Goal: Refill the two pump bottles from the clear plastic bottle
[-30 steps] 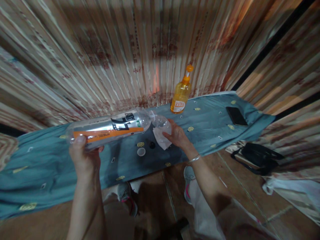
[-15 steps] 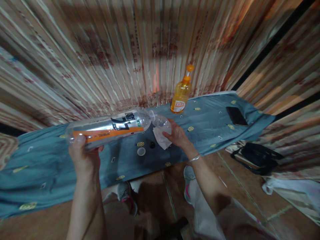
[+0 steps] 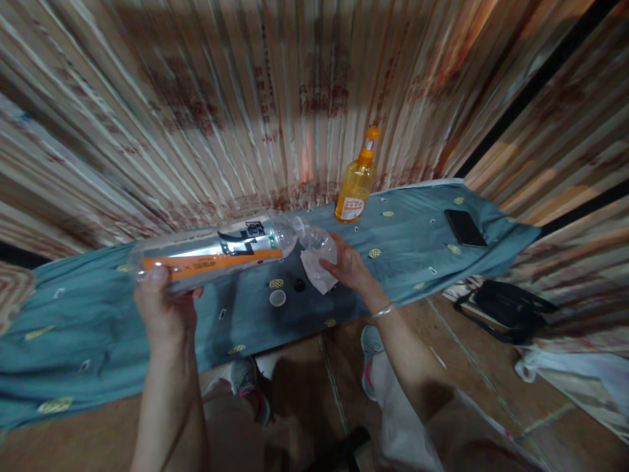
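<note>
Currently left hand (image 3: 164,308) grips large bottle (image 3: 211,252) held sideways above the blue cloth (image 3: 88,328); right hand (image 3: 346,265) clasps small bottle (image 3: 319,242) at its mouth. Mouths misaligned: likely spill onto cloth, near the loose caps (image 3: 278,298).

Large clear bottle (image 3: 216,252): label print too blurred to read; its base end hidden behind the left hand's (image 3: 164,308) grip.

Small clear bottle (image 3: 319,242): lower part covered by the right hand (image 3: 346,265) and a white wipe (image 3: 314,272); whether the two bottle mouths touch cannot be told.

Small dark item (image 3: 299,284) and pale round cap (image 3: 278,298) on the tabletop (image 3: 98,328): too small to identify surely.

Orange dispenser bottle (image 3: 356,183): label unreadable.

Tabletop runs off the left edge. Wall print smeared. Both forearms are cut off at the bottom edge.
</note>
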Demonstrator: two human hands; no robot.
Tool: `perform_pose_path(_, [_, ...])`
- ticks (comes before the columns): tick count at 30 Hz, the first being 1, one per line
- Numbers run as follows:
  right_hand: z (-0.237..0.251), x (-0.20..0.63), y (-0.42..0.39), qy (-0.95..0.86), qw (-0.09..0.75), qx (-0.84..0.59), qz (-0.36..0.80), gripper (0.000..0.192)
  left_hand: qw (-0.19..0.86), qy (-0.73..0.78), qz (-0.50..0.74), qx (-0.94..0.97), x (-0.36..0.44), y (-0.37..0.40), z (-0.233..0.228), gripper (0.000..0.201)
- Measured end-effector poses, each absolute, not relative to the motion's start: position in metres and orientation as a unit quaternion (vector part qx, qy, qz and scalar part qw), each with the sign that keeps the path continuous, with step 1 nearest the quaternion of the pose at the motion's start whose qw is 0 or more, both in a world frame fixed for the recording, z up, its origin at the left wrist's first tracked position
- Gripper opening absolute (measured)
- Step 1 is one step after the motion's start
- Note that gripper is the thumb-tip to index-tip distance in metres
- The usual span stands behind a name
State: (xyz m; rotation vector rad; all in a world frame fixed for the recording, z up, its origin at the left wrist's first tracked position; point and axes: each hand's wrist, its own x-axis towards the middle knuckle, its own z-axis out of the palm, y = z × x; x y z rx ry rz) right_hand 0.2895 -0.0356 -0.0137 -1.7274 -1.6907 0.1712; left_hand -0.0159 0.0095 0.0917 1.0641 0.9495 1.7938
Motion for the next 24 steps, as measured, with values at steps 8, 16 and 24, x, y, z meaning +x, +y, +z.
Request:
perform_pose_path(8, [-0.0155,0.2896,-0.0347,-0.648,0.356,-0.670,0.061,0.065,0.417,0.372,0.717,0.416,-0.0151,0.0084,0.0932,0.041])
perform_pose_path(16, [-0.0169,0.2894,-0.0344,-0.650,0.356,-0.669,0.052,0.065,0.410,0.382,0.719,0.411,-0.0151,0.0082,0.0932,0.043])
perform_pose_path(24, [-0.0167,0.2895,-0.0342,-0.657,0.346,-0.668,0.044,0.066,0.416,0.388,0.715,0.407,-0.0134,0.0069,0.0951,0.038])
